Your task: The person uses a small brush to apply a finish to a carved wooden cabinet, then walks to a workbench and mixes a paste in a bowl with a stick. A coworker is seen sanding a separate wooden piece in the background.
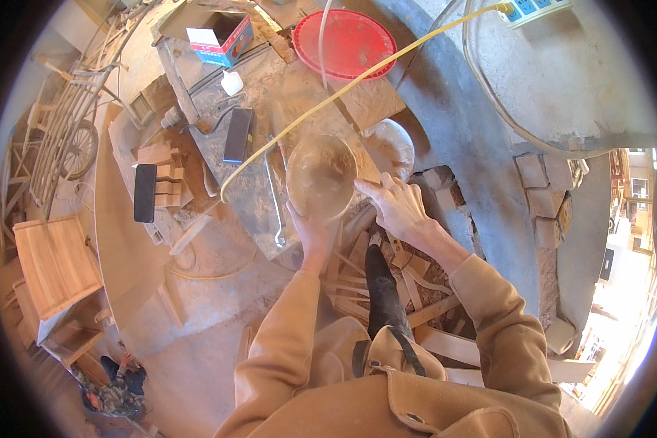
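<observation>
A round, tan, bowl-like wooden piece (320, 171) is tilted toward me above the workbench, its hollow face looking blurred and dusty. My left hand (310, 232) grips its lower edge, with the fingers hidden beneath it. At the piece's right edge, my right hand (398, 206) reaches in with the index finger stretched out, its tip at or close to the rim; the other fingers are partly bent and nothing shows in them. Just beyond that hand lies a second rounded, shiny tan piece (390, 146). A metal wrench (276, 198) rests on the bench left of the bowl-like piece.
A yellow cord (299, 120) crosses over the bench toward a power strip (531, 10). Behind are a red round lid (345, 44), a cardboard box (223, 40) and a dark block (239, 136). Wood scraps (416, 281) litter the floor. Another person (120, 387) is at lower left.
</observation>
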Demonstrator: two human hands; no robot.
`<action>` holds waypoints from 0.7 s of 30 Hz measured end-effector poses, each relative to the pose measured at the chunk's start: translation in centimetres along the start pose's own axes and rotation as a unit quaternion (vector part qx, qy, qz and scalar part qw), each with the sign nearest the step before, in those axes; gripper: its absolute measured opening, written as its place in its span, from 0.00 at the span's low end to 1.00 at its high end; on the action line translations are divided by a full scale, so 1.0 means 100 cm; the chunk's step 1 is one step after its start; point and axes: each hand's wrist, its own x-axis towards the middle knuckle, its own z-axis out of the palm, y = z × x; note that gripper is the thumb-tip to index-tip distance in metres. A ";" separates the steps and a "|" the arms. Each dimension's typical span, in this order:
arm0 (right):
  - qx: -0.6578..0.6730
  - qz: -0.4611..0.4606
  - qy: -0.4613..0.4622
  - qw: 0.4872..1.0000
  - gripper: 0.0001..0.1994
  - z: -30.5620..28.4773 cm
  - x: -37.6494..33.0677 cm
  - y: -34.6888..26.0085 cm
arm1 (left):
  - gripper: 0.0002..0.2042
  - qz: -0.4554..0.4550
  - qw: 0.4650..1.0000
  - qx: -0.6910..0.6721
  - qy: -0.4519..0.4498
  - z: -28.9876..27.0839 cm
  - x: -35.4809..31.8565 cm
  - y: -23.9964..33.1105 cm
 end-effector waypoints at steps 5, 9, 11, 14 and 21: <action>0.020 0.022 0.015 0.999 0.27 0.010 0.013 -0.009 | 0.31 0.069 0.992 0.103 -0.008 0.001 -0.003 -0.006; 0.049 0.047 -0.069 0.995 0.28 0.027 -0.006 -0.026 | 0.31 0.017 1.000 0.016 0.018 0.004 -0.002 -0.012; 0.051 0.081 -0.109 0.989 0.25 0.023 -0.012 -0.027 | 0.31 -0.020 0.999 -0.033 0.034 0.006 -0.003 -0.012; 0.115 0.043 -0.040 0.992 0.24 0.007 -0.005 -0.018 | 0.31 0.034 0.998 0.026 0.036 0.008 -0.002 -0.012; 0.167 0.106 -0.022 0.980 0.19 0.018 0.004 -0.019 | 0.31 0.057 0.998 0.000 0.018 0.006 -0.002 -0.019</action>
